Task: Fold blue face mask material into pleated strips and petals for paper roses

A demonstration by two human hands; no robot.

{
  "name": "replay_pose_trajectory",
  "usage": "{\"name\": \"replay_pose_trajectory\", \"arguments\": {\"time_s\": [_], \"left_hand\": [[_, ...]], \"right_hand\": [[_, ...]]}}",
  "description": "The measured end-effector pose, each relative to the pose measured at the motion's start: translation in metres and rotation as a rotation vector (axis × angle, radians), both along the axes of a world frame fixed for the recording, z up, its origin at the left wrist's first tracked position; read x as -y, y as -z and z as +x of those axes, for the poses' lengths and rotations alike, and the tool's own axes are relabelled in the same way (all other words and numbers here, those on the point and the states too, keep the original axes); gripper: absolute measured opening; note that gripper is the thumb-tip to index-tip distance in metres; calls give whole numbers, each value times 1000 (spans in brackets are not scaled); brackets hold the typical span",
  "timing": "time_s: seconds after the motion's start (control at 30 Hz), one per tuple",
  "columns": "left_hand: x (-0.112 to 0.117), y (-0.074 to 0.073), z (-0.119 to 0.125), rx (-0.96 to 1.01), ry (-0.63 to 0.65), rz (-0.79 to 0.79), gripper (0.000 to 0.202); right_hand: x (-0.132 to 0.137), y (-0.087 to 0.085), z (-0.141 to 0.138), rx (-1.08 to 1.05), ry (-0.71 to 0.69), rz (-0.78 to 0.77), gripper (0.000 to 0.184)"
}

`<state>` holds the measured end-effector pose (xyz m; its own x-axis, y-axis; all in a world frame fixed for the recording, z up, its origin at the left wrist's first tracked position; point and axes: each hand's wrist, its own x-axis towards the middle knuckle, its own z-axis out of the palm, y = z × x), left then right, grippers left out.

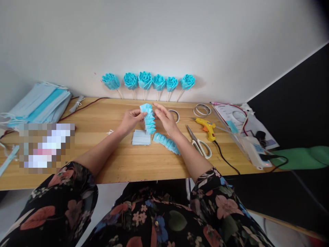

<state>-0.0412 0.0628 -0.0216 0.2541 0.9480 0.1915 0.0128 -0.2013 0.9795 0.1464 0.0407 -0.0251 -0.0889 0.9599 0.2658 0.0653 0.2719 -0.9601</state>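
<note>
Blue pleated strip (149, 119), pinched between left hand (132, 119) and right hand (166, 118) near the bench's (123, 161) far edge, could spring unfolded if either grip loosens.

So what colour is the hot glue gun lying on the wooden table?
The hot glue gun is yellow with an orange trigger, seen in the head view.
</note>
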Motion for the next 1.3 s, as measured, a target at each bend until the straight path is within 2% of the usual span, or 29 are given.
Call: {"name": "replay_pose_trajectory", "arguments": {"time_s": [0.13, 0.27, 0.57, 0.8, 0.93, 1.1, 1.3], "left_hand": [[4, -1, 2, -5, 39, 9, 36], [7, -4, 2, -23, 75, 11, 36], [1, 0, -3, 21, 270, -51, 45], [-4, 6, -3, 130, 158, -70, 43], [-2, 0, -4, 133, 194, -87, 40], [-4, -2, -4, 186, 151, -93, 34], [-4, 0, 0, 338, 73, -131, 33]], "right_hand": [[-2, 2, -1, -13, -45, -10, 56], [-4, 4, -1, 16, -35, -1, 52], [-6, 2, 5, -11, -13, 22, 48], [-2, -7, 5, 156, 1, 85, 51], [2, -11, 3, 239, 3, 110, 49], [5, -13, 4, 120, -51, 39, 47], [2, -11, 2, 10, -18, -20, 48]]}}
